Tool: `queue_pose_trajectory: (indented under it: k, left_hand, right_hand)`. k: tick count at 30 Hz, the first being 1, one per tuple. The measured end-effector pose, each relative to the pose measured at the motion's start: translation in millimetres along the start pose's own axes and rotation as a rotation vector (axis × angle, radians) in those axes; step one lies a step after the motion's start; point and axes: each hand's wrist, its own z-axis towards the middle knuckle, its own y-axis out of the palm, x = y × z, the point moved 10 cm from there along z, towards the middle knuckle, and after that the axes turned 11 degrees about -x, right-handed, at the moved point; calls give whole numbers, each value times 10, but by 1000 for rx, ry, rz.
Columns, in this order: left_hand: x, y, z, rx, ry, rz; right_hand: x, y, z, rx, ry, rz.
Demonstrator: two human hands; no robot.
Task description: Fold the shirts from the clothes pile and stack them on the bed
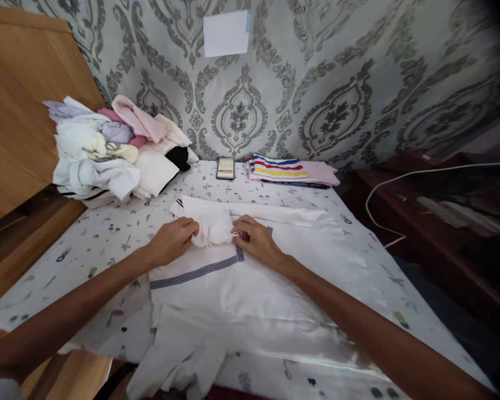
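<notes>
A white garment [275, 294] with navy striped trim lies spread over the patterned white cloth in the middle of the view. Its upper part, a bunched white fabric piece [212, 225], is raised between my two hands. My left hand [174, 239] pinches the left edge of this piece, fingers closed. At its right edge, beside the striped trim, my right hand [254, 236] grips the fabric between thumb and fingers. A loose white part of the garment [187, 350] hangs toward the near edge.
A heap of clothes [95, 150] sits at the back left beside a wooden cabinet [29, 83]. Near the wall lie a phone-like device [225, 168] and folded clothes [291, 171]. A white cable [370, 194] crosses dark furniture at right.
</notes>
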Motion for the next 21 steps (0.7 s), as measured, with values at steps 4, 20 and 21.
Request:
queue_pose_trajectory:
  k: [4,20,21]
  left_hand:
    - [-25,-321,-159,200,57,-33]
    - [-637,118,76,-197,-284,-364]
    - [-612,183,79,-205,-286,-413]
  right_hand:
    - [-75,51,-28,-60,-25,-119]
    - [-615,384,40,-363,-184,-605]
    - [-616,460,48,-404,-172,-652]
